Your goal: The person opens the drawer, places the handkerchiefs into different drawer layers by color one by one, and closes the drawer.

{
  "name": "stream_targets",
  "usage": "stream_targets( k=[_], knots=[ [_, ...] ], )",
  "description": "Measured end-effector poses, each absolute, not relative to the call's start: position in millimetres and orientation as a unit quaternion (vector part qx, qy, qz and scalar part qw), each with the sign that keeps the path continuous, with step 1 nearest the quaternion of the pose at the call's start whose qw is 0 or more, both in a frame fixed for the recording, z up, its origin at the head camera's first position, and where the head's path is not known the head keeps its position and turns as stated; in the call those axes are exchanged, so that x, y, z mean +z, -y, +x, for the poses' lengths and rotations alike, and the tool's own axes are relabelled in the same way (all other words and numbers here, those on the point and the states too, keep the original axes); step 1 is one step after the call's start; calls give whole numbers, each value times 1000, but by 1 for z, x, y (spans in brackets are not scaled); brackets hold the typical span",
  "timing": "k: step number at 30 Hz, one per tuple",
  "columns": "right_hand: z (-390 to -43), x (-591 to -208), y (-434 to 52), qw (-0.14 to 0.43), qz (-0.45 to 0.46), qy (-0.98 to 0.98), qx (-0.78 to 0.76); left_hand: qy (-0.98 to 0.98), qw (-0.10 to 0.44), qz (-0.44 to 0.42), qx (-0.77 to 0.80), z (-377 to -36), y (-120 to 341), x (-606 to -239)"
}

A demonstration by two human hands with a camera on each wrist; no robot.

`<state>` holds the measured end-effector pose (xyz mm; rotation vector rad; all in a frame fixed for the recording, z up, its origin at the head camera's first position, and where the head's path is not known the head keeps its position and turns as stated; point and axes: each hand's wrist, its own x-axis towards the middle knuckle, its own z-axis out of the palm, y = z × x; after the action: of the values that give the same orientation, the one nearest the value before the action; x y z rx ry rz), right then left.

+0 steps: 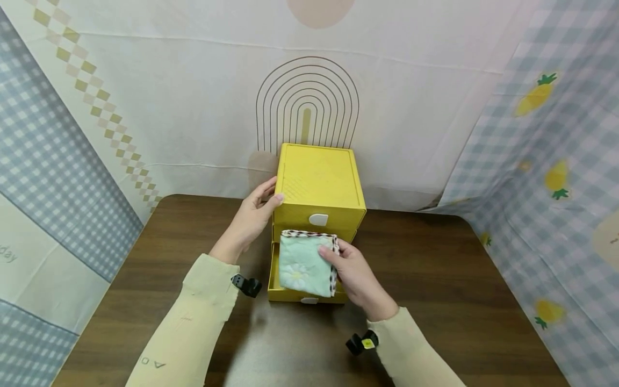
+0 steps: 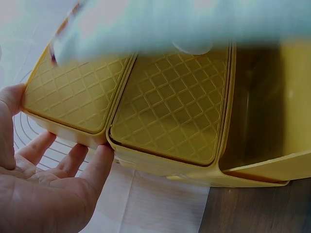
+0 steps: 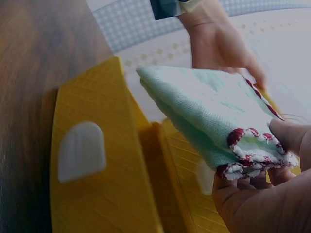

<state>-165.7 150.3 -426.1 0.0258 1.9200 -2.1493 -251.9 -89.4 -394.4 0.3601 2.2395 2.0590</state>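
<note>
A yellow drawer box (image 1: 319, 174) stands at the back of the table, its bottom drawer (image 1: 274, 269) pulled out. My left hand (image 1: 251, 215) touches the box's left side, with extended fingers (image 2: 99, 167) on the side wall and the thumb near the top front edge. My right hand (image 1: 355, 271) pinches a folded mint-green towel (image 1: 304, 263) by its right edge, thumb on the near face. The towel has a checkered trim and a white daisy. It hangs in front of the box above the pulled-out drawer, hiding much of it.
Dark wooden table (image 1: 425, 301) surrounds the box. Behind it hangs a pale cloth (image 1: 193, 107) with a printed arch; blue checked cloth (image 1: 556, 215) borders the sides. The upper drawer front (image 2: 73, 97) and middle drawer front (image 2: 170, 107) are closed.
</note>
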Motion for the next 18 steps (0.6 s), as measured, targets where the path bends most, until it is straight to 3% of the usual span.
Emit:
stream_targets(
  k=[18],
  knots=[
    [-188, -449, -136, 174, 24, -688, -704, -739, 48, 115, 662, -237, 89, -369]
  ],
)
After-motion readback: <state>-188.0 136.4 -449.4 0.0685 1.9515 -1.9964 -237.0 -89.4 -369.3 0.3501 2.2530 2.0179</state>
